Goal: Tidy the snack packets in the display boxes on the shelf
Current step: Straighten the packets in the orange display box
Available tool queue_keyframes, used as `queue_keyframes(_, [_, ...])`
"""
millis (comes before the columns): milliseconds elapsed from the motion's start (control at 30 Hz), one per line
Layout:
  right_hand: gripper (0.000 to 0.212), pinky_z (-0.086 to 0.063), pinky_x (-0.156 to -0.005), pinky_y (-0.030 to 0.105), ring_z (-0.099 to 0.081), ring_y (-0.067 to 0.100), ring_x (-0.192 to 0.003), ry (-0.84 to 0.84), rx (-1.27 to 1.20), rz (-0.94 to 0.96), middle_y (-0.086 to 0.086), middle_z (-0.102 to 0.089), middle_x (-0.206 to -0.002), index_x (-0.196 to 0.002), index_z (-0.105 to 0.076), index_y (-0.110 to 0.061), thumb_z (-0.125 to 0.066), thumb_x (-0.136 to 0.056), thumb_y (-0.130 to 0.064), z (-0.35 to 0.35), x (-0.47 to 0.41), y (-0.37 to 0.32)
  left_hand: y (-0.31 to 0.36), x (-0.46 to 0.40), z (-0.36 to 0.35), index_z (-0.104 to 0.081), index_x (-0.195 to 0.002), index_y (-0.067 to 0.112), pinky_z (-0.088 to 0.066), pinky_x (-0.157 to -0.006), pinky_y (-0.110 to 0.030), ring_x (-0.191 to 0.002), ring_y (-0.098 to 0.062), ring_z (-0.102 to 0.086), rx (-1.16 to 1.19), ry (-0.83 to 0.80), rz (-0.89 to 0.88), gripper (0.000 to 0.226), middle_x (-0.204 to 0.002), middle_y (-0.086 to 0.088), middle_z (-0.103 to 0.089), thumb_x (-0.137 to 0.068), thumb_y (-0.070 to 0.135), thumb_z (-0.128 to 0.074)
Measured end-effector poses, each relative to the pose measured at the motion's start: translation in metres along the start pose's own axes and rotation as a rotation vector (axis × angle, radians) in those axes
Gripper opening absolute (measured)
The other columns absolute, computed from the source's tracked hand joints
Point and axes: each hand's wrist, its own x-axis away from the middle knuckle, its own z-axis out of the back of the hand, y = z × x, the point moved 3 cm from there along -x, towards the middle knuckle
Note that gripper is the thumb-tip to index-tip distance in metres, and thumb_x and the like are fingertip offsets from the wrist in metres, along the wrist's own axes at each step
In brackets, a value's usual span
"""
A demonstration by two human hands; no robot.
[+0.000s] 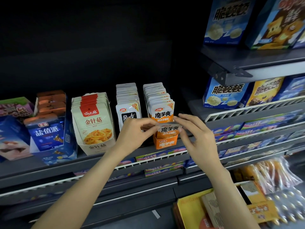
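At frame centre, the left hand (132, 129) and right hand (196, 136) pinch one orange konjac packet (169, 129) above its orange display box (166, 142), not yet reseated; neighbouring rows already look orderly.

Both hands hold one orange snack packet (169, 129) at the front of the orange display box (166, 142) on the shelf (49, 166). The left hand (133, 134) pinches the packet's left top edge, the right hand (196, 134) pinches its right side. Behind it a row of the same packets (159, 100) stands upright. Just left is a white packet row (127, 100), then a beige mushroom box (94, 123) and a blue box (49, 134)
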Motion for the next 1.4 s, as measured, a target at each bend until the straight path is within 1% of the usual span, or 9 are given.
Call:
queue_keyframes(167, [0.04, -0.044, -0.081, 0.004, -0.057, 0.002, -0.104, -0.027, -0.027, -0.024, -0.003, -0.057, -0.125, -0.131, -0.055, -0.018, -0.057, -0.093, -0.005, 0.002, 0.0, -0.001, 0.001, -0.008, 0.008, -0.072, -0.074, 0.029, -0.05, -0.07, -0.012, -0.075, 0.001, -0.067, 0.224, -0.093, 0.198, 0.009, -0.074, 0.018, -0.071, -0.073, 0.02, -0.075])
queue_keyframes(300, [0.053, -0.047, -0.079, 0.005, -0.06, 0.0, -0.1, -0.064, -0.076, -0.097, -0.009, -0.061, -0.115, -0.14, -0.042, -0.028, -0.058, -0.094, -0.008, 0.002, 0.0, -0.001, 0.001, -0.017, 0.016, -0.071, -0.075, 0.02, -0.051, -0.068, -0.013, -0.069, -0.002, -0.067, 0.347, -0.176, 0.231, 0.006, -0.069, 0.012, -0.072, -0.073, 0.014, -0.07])
queue_keyframes(433, [0.055, -0.045, -0.086, 0.005, -0.058, -0.004, -0.106, -0.078, -0.085, -0.125, -0.015, -0.061, -0.115, -0.14, -0.037, -0.03, -0.058, -0.094, -0.01, 0.002, 0.0, 0.001, 0.007, -0.031, 0.027, -0.066, -0.078, 0.016, -0.054, -0.062, -0.014, -0.067, -0.003, -0.068, 0.457, 0.011, 0.264, 0.015, -0.07, 0.012, -0.072, -0.081, 0.002, -0.064])
queue_keyframes(667, [0.036, -0.051, -0.073, 0.018, -0.056, 0.001, -0.101, 0.023, 0.069, -0.033, -0.008, -0.062, -0.116, -0.132, -0.052, -0.024, -0.049, -0.097, -0.032, 0.003, -0.011, -0.009, 0.028, -0.046, 0.054, -0.054, -0.093, 0.015, -0.057, -0.061, -0.022, -0.078, -0.01, -0.07, 0.279, 0.36, 0.129, 0.004, -0.09, 0.005, -0.07, -0.096, 0.017, -0.053])
queue_keyframes(834, [0.036, -0.049, -0.09, 0.032, -0.055, 0.015, -0.113, 0.121, 0.16, 0.12, 0.001, -0.061, -0.122, -0.121, -0.061, -0.014, -0.055, -0.092, -0.035, -0.004, -0.037, -0.031, 0.028, -0.046, 0.061, -0.05, -0.09, 0.017, -0.054, -0.058, -0.02, -0.073, -0.011, -0.071, 0.409, 0.458, 0.256, 0.008, -0.085, 0.001, -0.07, -0.098, 0.016, -0.049])
queue_keyframes(934, [0.05, -0.037, -0.1, 0.036, -0.046, 0.025, -0.124, 0.129, 0.319, 0.207, 0.006, -0.054, -0.132, -0.125, -0.052, -0.019, -0.068, -0.082, -0.039, -0.017, -0.047, -0.04, 0.029, -0.045, 0.062, -0.052, -0.092, 0.015, -0.052, -0.058, -0.017, -0.07, -0.01, -0.07, 0.51, 0.494, 0.292, 0.006, -0.082, 0.002, -0.07, -0.098, 0.017, -0.05])
queue_keyframes(1100, [0.05, -0.041, -0.097, 0.037, -0.047, 0.027, -0.123, 0.231, 0.449, 0.207, 0.01, -0.053, -0.134, -0.128, -0.045, -0.02, -0.069, -0.085, -0.025, -0.02, -0.057, -0.046, 0.042, -0.045, 0.068, -0.055, -0.089, 0.011, -0.051, -0.059, -0.015, -0.066, -0.006, -0.067, 0.772, 0.495, 0.341, 0.01, -0.073, 0.005, -0.07, -0.097, 0.016, -0.051])
queue_keyframes(1267, [0.022, -0.054, -0.065, 0.025, -0.067, 0.012, -0.082, 0.402, 0.253, 0.182, 0.002, -0.071, -0.101, -0.114, -0.065, -0.008, -0.056, -0.095, -0.014, -0.005, -0.058, -0.049, 0.059, -0.044, 0.069, -0.055, -0.104, 0.009, -0.055, -0.079, -0.024, -0.096, -0.012, -0.069, 0.755, 0.373, 0.237, 0.019, -0.102, -0.001, -0.072, -0.096, 0.025, -0.049])
queue_keyframes(1400, [0.019, -0.053, -0.066, 0.017, -0.068, 0.002, -0.084, 0.124, -0.584, -0.423, -0.011, -0.072, -0.091, -0.112, -0.062, -0.017, -0.056, -0.095, -0.014, -0.001, -0.059, -0.043, 0.054, -0.04, 0.069, -0.054, -0.121, 0.023, -0.045, -0.099, -0.028, -0.116, -0.002, -0.053, 0.062, 0.338, -0.022, 0.031, -0.122, 0.013, -0.059, -0.091, 0.023, -0.061])
